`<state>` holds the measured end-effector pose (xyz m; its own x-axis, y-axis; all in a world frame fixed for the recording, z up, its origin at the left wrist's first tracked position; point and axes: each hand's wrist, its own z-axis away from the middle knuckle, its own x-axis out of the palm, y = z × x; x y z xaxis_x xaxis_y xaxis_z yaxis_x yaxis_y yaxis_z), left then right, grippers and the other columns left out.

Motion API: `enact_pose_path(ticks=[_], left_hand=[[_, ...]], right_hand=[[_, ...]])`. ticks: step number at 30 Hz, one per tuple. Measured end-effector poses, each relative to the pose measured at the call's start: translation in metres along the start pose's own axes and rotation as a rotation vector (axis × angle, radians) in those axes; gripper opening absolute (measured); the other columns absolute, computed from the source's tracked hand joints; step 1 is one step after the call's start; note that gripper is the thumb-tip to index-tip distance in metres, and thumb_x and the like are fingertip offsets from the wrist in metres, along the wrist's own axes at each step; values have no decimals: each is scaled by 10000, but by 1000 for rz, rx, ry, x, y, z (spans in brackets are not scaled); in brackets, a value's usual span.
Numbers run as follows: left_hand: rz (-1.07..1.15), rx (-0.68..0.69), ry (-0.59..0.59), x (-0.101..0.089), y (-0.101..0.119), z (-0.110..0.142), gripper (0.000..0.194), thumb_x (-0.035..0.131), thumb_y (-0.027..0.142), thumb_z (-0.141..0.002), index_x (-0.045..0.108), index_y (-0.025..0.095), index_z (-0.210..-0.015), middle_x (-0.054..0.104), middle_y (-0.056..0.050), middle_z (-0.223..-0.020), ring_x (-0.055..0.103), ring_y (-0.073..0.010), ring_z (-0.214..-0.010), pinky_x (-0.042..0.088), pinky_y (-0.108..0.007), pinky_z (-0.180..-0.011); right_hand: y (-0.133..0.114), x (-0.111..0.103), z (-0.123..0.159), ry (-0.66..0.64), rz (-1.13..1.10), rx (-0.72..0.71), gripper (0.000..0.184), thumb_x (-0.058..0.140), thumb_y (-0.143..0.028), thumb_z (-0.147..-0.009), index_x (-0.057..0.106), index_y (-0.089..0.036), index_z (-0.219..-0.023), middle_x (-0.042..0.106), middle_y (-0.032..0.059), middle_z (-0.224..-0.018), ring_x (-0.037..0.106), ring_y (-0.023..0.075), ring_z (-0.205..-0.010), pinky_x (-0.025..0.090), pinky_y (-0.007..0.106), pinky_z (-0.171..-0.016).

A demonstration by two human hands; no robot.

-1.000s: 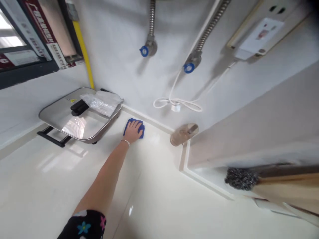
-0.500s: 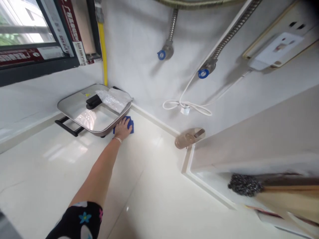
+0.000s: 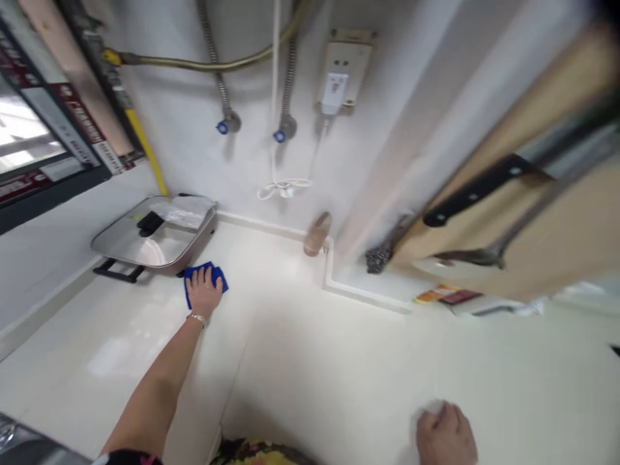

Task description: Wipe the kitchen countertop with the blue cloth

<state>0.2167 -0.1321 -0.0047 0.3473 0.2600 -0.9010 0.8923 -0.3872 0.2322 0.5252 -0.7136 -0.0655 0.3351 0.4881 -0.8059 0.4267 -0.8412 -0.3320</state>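
My left hand presses on a blue cloth on the white countertop, its fingers curled over the fabric. Just behind it stands a rectangular electric pan with a glass lid and black handles. A clear plastic wrap lies across the lid. The cloth is by the pan's front right corner; whether they touch I cannot tell. At the lower right, my right hand rests on the countertop as a fist, with nothing visible in it.
A brown translucent bottle-like object stands at the wall corner. A coiled white cord hangs below valves and a socket. On the right are a wooden board, a black-handled knife and a steel scrubber.
My left hand has drawn the blue cloth away from the pan's side, toward me. The view has swung right, and my right fist has come into sight.
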Motion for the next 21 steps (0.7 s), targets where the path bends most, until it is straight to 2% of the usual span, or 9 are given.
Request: enact_pose_path(ticks=[5,11,16,21], left_hand=[[-15,121,-76,-14,24,45,679,294,449,-974,437,38,-1495,464,-231,-1534,346,-394,-1468,225,-608,-1220],[30,273,-166,-24,80,116,661,298,455,-988,377,98,-1540,403,-183,-1592,270,-355,-1519,174,-604,-1249],[60,464,-277,-32,150,180,623,366,432,-988,379,161,-1548,409,-141,-1597,283,-337,-1522,176,-594,-1262],[188,711,-358,-36,242,249,617,427,416,-981,392,175,-1547,384,-134,-1612,251,-325,-1535,176,-575,-1271]], right_hand=[[-8,1,-1,-14,98,91,575,379,-377,-879,518,-90,-1357,541,241,-1403,489,386,-1305,405,582,-1069],[-11,-2,0,-83,123,146,551,355,-349,-935,480,-59,-1386,498,238,-1452,401,377,-1396,351,578,-1116],[-8,-2,0,-95,91,150,543,391,-294,-933,456,-51,-1414,470,248,-1479,355,375,-1427,316,606,-1140],[-11,0,1,-58,50,153,553,396,-263,-917,455,-54,-1426,474,252,-1477,351,381,-1438,321,624,-1131]])
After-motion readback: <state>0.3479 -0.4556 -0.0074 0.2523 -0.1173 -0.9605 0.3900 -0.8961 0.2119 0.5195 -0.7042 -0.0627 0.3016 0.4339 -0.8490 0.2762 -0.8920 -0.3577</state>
